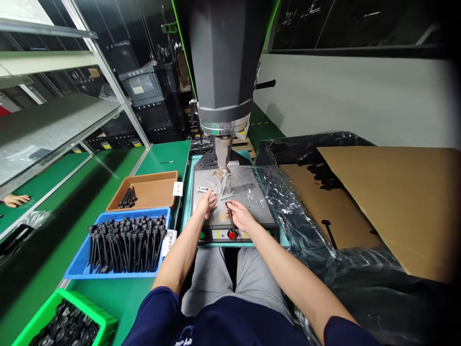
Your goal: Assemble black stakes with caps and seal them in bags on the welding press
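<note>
My right hand [240,215] pinches a slim black rod-shaped part [231,220], which slants down in front of the red button on the machine base. To its left, my left hand [206,204] is open and seems to hold nothing, its fingers stretched toward the fixture. Between and just beyond both hands, a clear fixture [224,185] sits on the grey metal plate [252,204]. The metal tool head [223,150] of a large dark press points down over this fixture. Fine detail at the fixture is too small to tell.
On the left stand a blue tray [118,276] of black rod parts, a brown tray [154,190] with several more, and a green bin [104,315] of small black pieces. At right is a plastic-lined cardboard box [345,192]. Another person's hand [16,200] rests far left.
</note>
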A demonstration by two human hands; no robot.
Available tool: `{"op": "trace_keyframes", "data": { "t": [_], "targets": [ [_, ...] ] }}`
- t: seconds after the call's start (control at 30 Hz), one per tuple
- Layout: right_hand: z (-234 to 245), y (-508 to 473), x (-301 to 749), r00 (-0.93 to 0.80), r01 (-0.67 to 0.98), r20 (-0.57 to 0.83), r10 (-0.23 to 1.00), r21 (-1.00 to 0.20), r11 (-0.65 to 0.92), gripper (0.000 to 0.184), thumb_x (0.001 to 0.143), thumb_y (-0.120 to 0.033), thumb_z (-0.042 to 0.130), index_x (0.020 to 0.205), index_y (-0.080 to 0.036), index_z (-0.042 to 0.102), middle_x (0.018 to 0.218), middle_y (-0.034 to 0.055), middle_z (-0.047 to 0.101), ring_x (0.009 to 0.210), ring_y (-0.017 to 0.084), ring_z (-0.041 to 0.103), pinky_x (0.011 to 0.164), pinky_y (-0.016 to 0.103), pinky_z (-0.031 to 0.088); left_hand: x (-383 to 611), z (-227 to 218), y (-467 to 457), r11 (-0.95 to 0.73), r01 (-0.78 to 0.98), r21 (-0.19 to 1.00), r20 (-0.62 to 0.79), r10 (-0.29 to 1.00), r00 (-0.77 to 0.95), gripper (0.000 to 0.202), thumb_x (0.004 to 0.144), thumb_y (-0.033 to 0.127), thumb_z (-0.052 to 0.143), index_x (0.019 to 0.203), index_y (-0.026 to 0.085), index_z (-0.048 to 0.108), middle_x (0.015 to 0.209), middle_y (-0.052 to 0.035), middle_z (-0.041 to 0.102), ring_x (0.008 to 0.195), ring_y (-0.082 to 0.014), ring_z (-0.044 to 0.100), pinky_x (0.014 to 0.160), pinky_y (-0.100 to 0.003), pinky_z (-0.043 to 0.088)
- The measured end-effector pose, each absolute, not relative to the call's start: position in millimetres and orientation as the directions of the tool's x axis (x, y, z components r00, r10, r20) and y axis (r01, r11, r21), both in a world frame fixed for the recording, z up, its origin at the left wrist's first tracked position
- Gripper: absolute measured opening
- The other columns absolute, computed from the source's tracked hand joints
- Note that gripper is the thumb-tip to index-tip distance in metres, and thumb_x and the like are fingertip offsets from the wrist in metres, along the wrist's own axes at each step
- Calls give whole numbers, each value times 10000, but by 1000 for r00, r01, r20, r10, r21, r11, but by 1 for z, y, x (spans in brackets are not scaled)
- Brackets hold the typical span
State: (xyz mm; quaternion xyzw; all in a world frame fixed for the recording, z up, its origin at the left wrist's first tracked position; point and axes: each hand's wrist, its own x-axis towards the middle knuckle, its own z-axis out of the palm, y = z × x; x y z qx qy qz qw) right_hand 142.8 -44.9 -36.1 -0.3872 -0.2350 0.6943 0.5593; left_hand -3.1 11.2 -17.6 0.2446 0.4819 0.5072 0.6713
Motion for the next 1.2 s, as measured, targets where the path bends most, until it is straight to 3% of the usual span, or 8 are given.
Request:
{"op": "trace_keyframes", "data": {
  "t": [0.13, 0.27, 0.37, 0.47, 0.6, 0.8, 0.93, 1.2],
  "targets": [
    [-35, -19, 133, -156, -693, -265, 952, -658, -296, 238, 732, -255, 772, 900, -202, 611, 736, 9, 644, 557, 111, 576, 495, 231, 500, -1, -17, 30, 481, -497, 722, -462, 870, 171, 370, 807, 474, 708, 936, 145, 598, 896, -86, 678, 787, -164, 669, 756, -283, 542],
    [-34, -10, 134, -152, -708, -143, 978, -675, -209, 269, 763, -318, 748, 987, -234, 624, 795, 1, 655, 626, 115, 603, 568, 240, 524, -7, -14, 32, 506, -581, 638, -450, 857, 252, 197, 814, 267, 728, 887, 137, 600, 692, -8, 622, 612, -110, 628, 659, -246, 552],
    [-32, -8, 140, -72, -690, -29, 997, -720, -71, 358, 742, -365, 760, 1057, -263, 623, 922, 11, 680, 744, 134, 635, 694, 286, 547, -15, -6, 28, 452, -651, 610, -403, 884, 236, 137, 800, 142, 711, 830, 144, 577, 654, 9, 610, 595, -95, 628, 663, -240, 566],
    [-30, -2, 144, 91, -540, 87, 992, -833, 123, 400, 723, -380, 766, 1075, -247, 631, 1037, 42, 687, 890, 173, 648, 849, 353, 531, -21, 7, 26, 416, -678, 606, -374, 901, 218, 144, 786, 114, 700, 797, 145, 560, 708, -21, 651, 665, -126, 678, 602, -212, 559],
    [-26, 13, 148, 288, -147, 281, 915, -932, 332, 399, 744, -369, 721, 1107, -218, 654, 1145, 84, 675, 1076, 235, 623, 1009, 422, 453, -23, 26, 28, 370, -653, 661, -356, 920, 161, 151, 771, 110, 702, 810, 150, 561, 787, -36, 690, 629, -103, 679, 427, -119, 453],
    [-8, 30, 150, 350, 279, 516, 782, -854, 439, 329, 821, -330, 602, 1108, -198, 691, 1137, 113, 647, 1032, 251, 610, 945, 432, 485, -20, 46, 30, 323, -597, 734, -285, 945, 162, 208, 738, 157, 758, 805, 165, 561, 772, -4, 674, 544, -66, 628, 354, -99, 393],
    [-1, 42, 149, 344, 340, 560, 754, -823, 456, 304, 825, -340, 608, 1082, -213, 708, 1149, 115, 636, 1086, 260, 579, 909, 415, 498, -18, 50, 33, 305, -588, 749, -246, 952, 180, 256, 700, 181, 798, 789, 162, 558, 778, 0, 670, 558, -66, 628, 363, -103, 412],
    [2, 74, 146, 365, 321, 476, 800, -871, 372, 297, 775, -384, 646, 998, -201, 716, 1055, 78, 692, 1042, 256, 591, 982, 421, 437, -18, 44, 42, 259, -590, 765, -172, 964, 201, 307, 660, 236, 832, 789, 153, 567, 767, -5, 669, 546, -70, 609, 382, -128, 421]
  ]
}}
